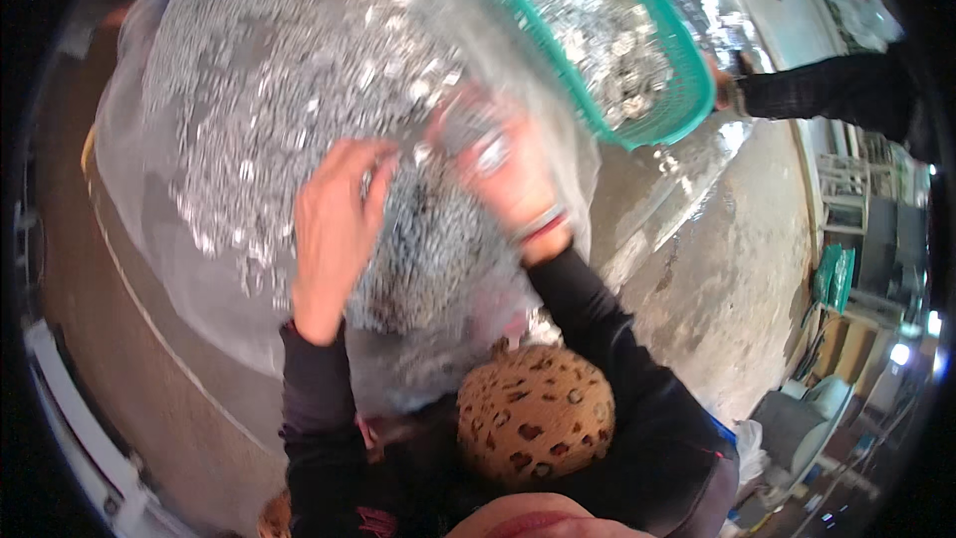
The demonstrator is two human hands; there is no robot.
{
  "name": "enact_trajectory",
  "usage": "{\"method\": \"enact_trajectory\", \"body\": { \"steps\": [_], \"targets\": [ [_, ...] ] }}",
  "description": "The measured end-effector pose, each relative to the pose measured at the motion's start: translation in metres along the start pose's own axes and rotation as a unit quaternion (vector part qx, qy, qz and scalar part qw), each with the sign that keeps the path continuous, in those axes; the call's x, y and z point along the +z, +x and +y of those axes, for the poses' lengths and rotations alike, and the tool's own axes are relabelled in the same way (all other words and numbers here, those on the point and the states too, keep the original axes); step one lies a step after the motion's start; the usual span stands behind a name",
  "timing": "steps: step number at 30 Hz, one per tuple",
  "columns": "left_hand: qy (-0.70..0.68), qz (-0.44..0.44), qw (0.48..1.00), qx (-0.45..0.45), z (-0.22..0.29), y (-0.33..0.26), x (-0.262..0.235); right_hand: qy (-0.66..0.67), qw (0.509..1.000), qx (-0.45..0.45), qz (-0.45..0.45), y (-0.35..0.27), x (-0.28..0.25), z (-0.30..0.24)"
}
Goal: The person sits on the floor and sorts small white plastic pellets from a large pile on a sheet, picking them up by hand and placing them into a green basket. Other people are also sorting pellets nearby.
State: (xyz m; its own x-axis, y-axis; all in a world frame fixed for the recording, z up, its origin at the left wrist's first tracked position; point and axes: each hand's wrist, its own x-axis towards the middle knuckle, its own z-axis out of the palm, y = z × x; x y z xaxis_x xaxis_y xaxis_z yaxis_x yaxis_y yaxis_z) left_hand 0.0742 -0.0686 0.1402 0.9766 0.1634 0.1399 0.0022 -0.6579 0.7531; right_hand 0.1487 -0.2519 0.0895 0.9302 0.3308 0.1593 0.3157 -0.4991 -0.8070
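Clear plastic fills most of my view: a large transparent bag (pixel 249 139) stuffed with small silvery metal parts (pixel 299 70) lies across the grey concrete floor (pixel 727 279), and both of my hands are on it. My left hand (pixel 334 234) rests flat against the side of the bag with the fingers spread and laid over the film, pressing on it rather than pinching. My right hand (pixel 508 174) sits just beside it, higher and to the right, partly veiled by a fold of the plastic, so I cannot tell whether its fingers are curled round the film or only leaning on it; a bracelet (pixel 538 224) shows at that wrist above my black sleeve (pixel 607 339). Over the upper right edge of the bag a teal plastic basket (pixel 647 40), also holding silvery parts, is tilted toward the bag, and another person's hand (pixel 722 90) in a dark sleeve grips its far rim. Near my chest sits a rounded, leopard-patterned thing (pixel 533 413). Teal crates (pixel 835 279) are stacked well off to the right.
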Motion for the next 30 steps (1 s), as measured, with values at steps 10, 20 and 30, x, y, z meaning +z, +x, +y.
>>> {"method": "enact_trajectory", "body": {
  "steps": [10,20,30],
  "targets": [
    [0.171,-0.164,0.97,0.056,-0.134,-0.07,0.079,0.563,0.765,0.147,0.278,0.048,-0.116,0.092],
    [-0.318,-0.004,0.895,-0.314,-0.159,-0.034,0.034,-0.25,0.926,-0.185,-0.214,0.018,0.114,0.109],
    [0.183,-0.091,0.974,-0.093,-0.143,-0.05,0.087,-0.099,0.981,-0.018,-0.164,-0.004,0.119,0.091]
  ]
}}
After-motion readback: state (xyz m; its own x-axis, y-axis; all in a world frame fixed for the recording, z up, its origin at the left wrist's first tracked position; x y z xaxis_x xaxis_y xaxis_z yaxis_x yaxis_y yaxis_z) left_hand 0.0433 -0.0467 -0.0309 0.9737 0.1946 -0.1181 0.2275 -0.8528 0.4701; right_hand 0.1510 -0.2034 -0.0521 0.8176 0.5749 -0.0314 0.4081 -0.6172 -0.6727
